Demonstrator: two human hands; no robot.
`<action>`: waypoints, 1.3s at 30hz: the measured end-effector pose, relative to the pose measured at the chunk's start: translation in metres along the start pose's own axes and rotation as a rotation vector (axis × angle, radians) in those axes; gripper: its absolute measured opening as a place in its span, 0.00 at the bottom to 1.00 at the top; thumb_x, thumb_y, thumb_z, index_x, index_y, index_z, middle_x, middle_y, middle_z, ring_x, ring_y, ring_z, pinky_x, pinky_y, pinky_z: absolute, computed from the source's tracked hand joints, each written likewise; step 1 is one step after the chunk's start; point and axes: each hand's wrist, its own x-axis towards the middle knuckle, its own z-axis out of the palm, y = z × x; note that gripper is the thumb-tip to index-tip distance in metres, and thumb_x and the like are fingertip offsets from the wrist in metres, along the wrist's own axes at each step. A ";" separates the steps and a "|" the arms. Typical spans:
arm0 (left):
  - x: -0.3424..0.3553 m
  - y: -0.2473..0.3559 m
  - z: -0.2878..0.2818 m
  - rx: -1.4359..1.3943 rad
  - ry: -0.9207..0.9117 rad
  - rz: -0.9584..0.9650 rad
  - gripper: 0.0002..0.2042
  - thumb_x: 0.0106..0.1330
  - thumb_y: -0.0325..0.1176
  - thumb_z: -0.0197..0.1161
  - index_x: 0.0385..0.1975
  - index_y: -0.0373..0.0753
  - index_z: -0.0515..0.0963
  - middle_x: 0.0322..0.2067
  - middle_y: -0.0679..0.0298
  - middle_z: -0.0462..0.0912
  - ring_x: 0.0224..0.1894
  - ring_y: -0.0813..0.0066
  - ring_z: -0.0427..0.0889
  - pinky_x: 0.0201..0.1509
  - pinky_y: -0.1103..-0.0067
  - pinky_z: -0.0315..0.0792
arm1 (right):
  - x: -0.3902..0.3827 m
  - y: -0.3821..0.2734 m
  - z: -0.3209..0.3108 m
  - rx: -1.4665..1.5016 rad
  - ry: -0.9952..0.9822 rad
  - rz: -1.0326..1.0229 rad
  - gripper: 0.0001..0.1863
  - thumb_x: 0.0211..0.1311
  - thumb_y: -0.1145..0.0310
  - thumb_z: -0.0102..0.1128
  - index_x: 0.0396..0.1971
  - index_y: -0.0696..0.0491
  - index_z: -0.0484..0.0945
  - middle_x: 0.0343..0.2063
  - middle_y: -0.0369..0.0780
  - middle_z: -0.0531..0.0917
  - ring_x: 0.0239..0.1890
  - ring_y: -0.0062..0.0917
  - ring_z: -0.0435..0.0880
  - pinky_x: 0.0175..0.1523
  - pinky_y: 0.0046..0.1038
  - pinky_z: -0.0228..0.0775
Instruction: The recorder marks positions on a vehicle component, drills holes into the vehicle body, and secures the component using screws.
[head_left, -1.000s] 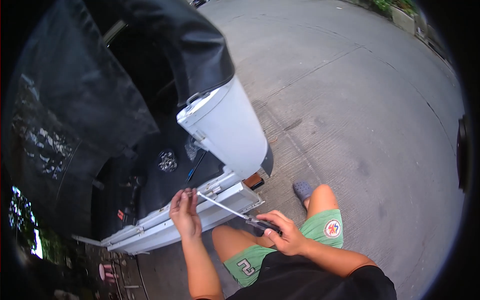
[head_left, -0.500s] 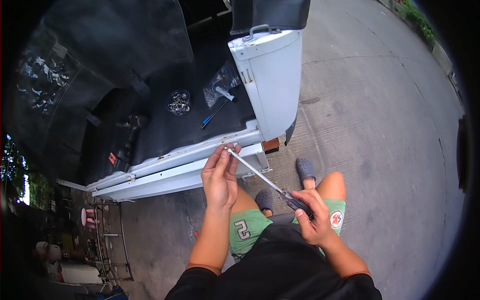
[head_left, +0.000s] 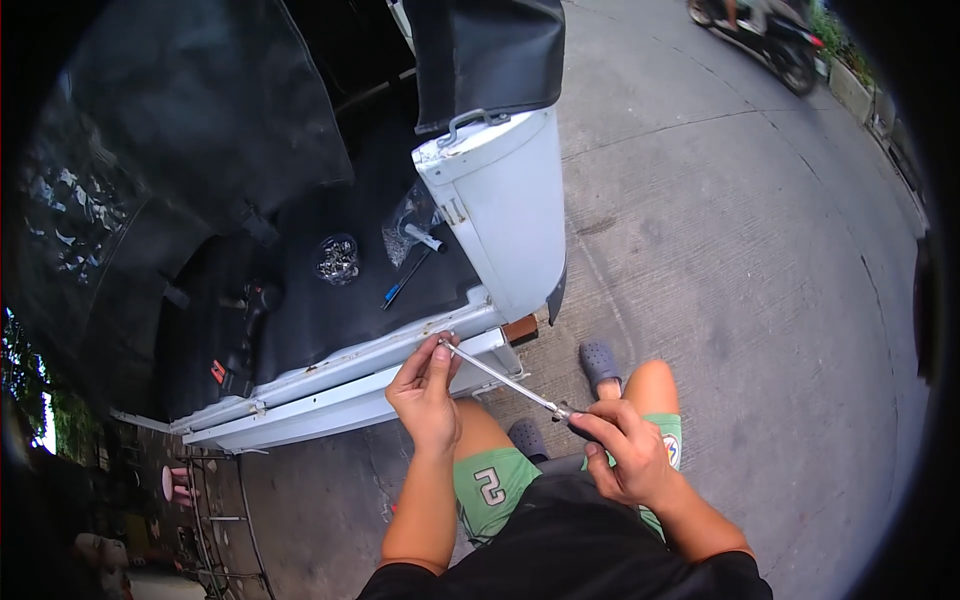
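Observation:
A screwdriver with a long bright shaft and a dark handle slants between my two hands. My right hand is closed round the handle, thumb and fingers toward the shaft. At the other end, the thumb and fingers of my left hand pinch the tip. Whether a small metal piece is also held there is too small to tell. Both hands are over my lap, in front of the white lowered tailgate of a truck bed.
On the black bed mat lie a clear tub of shiny metal pieces, a clear plastic bag, a blue-and-black pen and a cordless drill. A white side panel stands right of them. A motorcycle is on the road at the far right.
The view has shifted, so the truck bed sits lower and further left. A motorcycle has come into view. My left hand still pinches the tip; my right hand still grips the handle.

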 end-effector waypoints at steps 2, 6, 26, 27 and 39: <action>-0.002 -0.001 0.000 0.051 0.002 0.011 0.11 0.71 0.23 0.67 0.51 0.27 0.83 0.46 0.51 0.88 0.48 0.66 0.88 0.51 0.73 0.87 | -0.002 0.002 -0.001 -0.050 0.008 -0.045 0.28 0.47 0.80 0.64 0.54 0.56 0.81 0.44 0.45 0.81 0.33 0.36 0.85 0.36 0.34 0.79; -0.004 -0.010 -0.001 0.095 -0.021 -0.001 0.11 0.71 0.22 0.67 0.50 0.26 0.83 0.46 0.50 0.87 0.47 0.66 0.88 0.49 0.72 0.89 | -0.004 0.008 -0.007 -0.153 -0.017 -0.109 0.29 0.45 0.78 0.65 0.54 0.54 0.81 0.44 0.44 0.81 0.32 0.34 0.85 0.36 0.34 0.79; 0.007 -0.037 -0.003 -0.077 0.049 0.004 0.09 0.70 0.22 0.68 0.48 0.30 0.83 0.42 0.58 0.88 0.42 0.74 0.87 0.45 0.77 0.86 | 0.012 -0.002 0.002 0.462 -0.146 0.515 0.19 0.64 0.79 0.59 0.56 0.61 0.80 0.41 0.46 0.82 0.31 0.27 0.81 0.41 0.25 0.72; 0.011 -0.035 -0.004 -0.081 0.048 0.007 0.09 0.70 0.22 0.68 0.48 0.30 0.83 0.42 0.58 0.88 0.42 0.74 0.87 0.45 0.77 0.86 | 0.016 0.001 0.004 0.361 -0.109 0.298 0.20 0.63 0.79 0.60 0.56 0.60 0.80 0.42 0.46 0.82 0.29 0.26 0.80 0.39 0.24 0.72; 0.037 -0.022 -0.013 0.093 -0.034 -0.065 0.07 0.69 0.20 0.67 0.44 0.28 0.83 0.37 0.57 0.87 0.35 0.74 0.87 0.39 0.76 0.88 | 0.015 0.017 0.022 -0.064 -0.054 -0.087 0.30 0.48 0.83 0.66 0.57 0.54 0.83 0.50 0.49 0.81 0.35 0.35 0.85 0.39 0.33 0.81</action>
